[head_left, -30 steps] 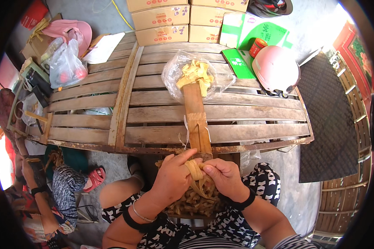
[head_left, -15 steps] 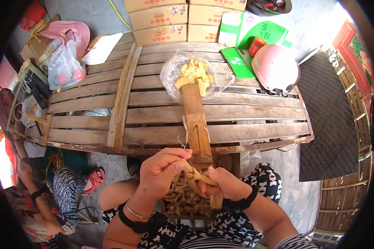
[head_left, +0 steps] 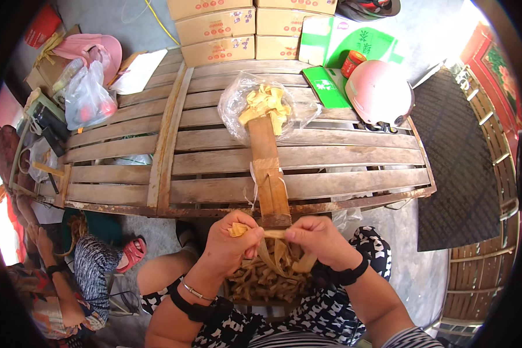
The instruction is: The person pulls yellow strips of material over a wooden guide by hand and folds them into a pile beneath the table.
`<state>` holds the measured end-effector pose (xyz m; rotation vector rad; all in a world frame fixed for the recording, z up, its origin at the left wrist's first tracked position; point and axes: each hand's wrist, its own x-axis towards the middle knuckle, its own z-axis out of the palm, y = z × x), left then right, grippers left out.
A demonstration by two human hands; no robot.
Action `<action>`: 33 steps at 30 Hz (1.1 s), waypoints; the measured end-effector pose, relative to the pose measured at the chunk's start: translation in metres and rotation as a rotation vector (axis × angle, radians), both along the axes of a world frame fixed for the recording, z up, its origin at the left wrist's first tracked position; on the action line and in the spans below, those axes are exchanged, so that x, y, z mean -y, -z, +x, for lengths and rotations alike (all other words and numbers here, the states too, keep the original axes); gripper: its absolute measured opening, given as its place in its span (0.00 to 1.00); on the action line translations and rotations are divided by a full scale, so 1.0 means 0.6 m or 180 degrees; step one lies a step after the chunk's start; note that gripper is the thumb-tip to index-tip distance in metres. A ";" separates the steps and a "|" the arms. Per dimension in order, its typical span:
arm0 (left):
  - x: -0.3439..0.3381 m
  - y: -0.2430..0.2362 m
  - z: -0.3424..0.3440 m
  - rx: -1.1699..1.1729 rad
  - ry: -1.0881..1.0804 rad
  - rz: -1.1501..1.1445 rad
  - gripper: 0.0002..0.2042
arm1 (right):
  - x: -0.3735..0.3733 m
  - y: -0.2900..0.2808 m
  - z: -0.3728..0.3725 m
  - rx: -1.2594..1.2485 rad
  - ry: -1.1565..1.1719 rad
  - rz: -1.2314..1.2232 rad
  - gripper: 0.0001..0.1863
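My left hand [head_left: 232, 243] and my right hand [head_left: 321, 239] are close together above my lap, just off the near end of a narrow wooden board [head_left: 269, 191]. Both are closed on a pale yellow, flat, limp strip [head_left: 274, 234], stretched taut between them. Part of it bunches out over my left fingers, and loose lengths hang below. Beneath lies a pile of brownish knotted pieces [head_left: 267, 283]. The board reaches over the slatted table [head_left: 214, 191] to more yellow strips [head_left: 267, 103] heaped on a clear plastic bag [head_left: 231, 110].
A pink helmet [head_left: 380, 93], a red can [head_left: 352, 62] and a green box [head_left: 326, 87] stand at the table's back right. Cartons [head_left: 214, 26] are stacked behind. A white plastic bag [head_left: 90, 95] sits at the left. Another person's hands [head_left: 40, 240] show at far left.
My hands have moved slightly apart and pulled the strip from a loose loop into a straight, taut length. The view has shifted a little.
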<state>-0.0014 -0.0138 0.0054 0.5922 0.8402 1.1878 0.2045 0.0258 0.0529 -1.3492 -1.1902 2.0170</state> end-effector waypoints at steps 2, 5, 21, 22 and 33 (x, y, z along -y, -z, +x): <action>-0.018 0.006 0.005 -0.0293 -0.0141 0.0063 0.04 | -0.015 0.047 0.008 -0.0202 0.0210 0.0574 0.09; -0.050 0.032 0.014 -0.0618 -0.0349 0.0009 0.04 | -0.039 0.098 0.008 0.0412 0.0329 0.1857 0.09; 0.027 0.016 0.054 -0.1856 0.0346 0.0075 0.09 | 0.004 0.049 -0.033 0.0245 -0.0459 0.4705 0.10; 0.034 0.014 0.062 -0.1626 0.0606 -0.0377 0.10 | 0.001 0.048 -0.023 0.0163 -0.0719 0.4445 0.07; 0.000 -0.036 0.014 -0.2984 0.0723 0.2212 0.15 | 0.024 0.053 -0.004 -0.0279 -0.0759 0.0464 0.12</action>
